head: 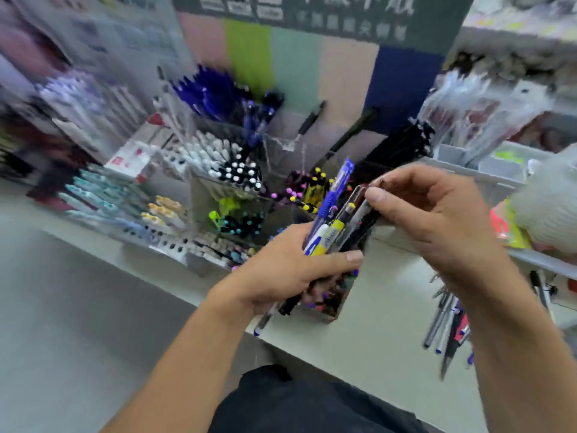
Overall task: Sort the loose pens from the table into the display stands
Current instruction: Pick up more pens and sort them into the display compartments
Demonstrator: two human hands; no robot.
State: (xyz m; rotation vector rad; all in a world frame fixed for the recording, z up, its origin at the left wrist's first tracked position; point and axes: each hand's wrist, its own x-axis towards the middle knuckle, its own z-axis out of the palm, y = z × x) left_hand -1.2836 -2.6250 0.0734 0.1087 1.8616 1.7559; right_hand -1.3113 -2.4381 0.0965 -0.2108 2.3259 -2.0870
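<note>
Leftmost, along the pale counter (384, 310), low racks (103, 198) hold rows of teal and orange-capped pens lying flat, blurred by camera motion. Just right of them stand clear display stands (231, 170), packed with upright pens: white and black caps in one compartment, blue pens (209, 92) fanned out in the one behind, green and teal ones lower down, pink and yellow tips further right.

Near the middle, the left hand (281, 270) grips a bundle of pens (331, 226) in front of the stands, its fingers curled round the barrels and the thumb pressed across the front. A blue pen (338, 185) rises highest from the bundle; beside it are a yellow-banded pen and clear-barrelled ones. A pen tip pokes out below the hand.

To the right, the right hand (437, 214) meets the top of the bundle, thumb and forefinger pinching the upper end of a clear pen (359, 201), the other fingers loosely curled.

Further right, loose pens (446, 320) lie scattered on the counter, partly hidden behind the right forearm. Behind them sit grey trays (499, 160) and hanging packets of stock, too blurred to read. At the far right edge rests a white, soft-looking bag (549, 207).
</note>
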